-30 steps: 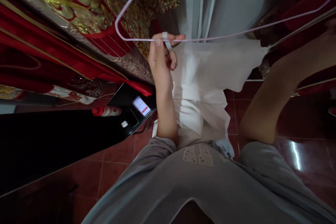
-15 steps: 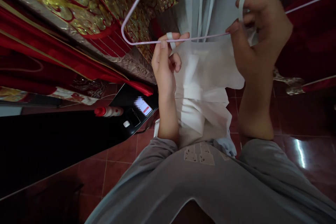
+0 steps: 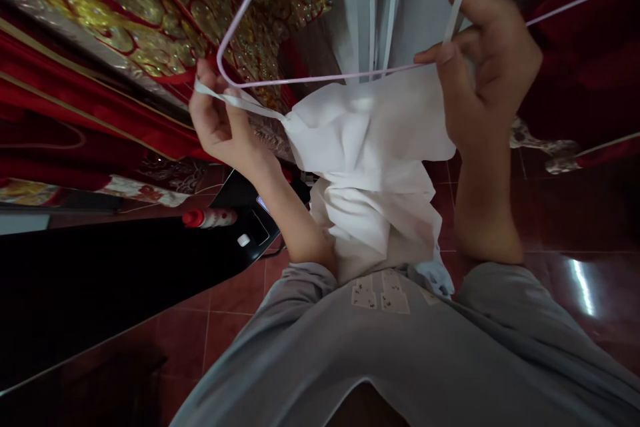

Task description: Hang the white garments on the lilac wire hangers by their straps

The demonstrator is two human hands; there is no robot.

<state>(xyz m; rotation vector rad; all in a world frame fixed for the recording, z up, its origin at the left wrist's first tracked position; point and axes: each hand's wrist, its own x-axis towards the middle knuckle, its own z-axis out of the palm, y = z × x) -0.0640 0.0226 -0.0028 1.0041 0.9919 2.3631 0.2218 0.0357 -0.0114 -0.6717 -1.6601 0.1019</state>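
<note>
A pale pink clothes hanger (image 3: 310,79) spans the view, its lower bar running from beside my left hand to behind my right hand. Below it hangs a white garment (image 3: 373,123) with thin straps. The left strap (image 3: 257,107) is looped over the fingers of my left hand (image 3: 223,117) and pulled taut, with the thumb pressed on it near the hanger's left corner. My right hand (image 3: 490,73) is closed, with the right strap (image 3: 456,13) stretched between index finger and thumb. One of its fingers reaches along the hanger bar. Whether it also grips the bar is hidden.
Red and gold sequined garments (image 3: 165,7) hang at the left, dark red cloth (image 3: 585,80) at the right. A black table (image 3: 125,280) holds a red-capped bottle (image 3: 210,217), a small white case (image 3: 243,240) and a dark phone (image 3: 257,227). Red floor tiles (image 3: 235,280) lie below.
My left hand has left the hanger bar and moved left, drawing its strap out past the hanger's corner. The garment's left top edge has come up and left. My right hand shifted slightly left.
</note>
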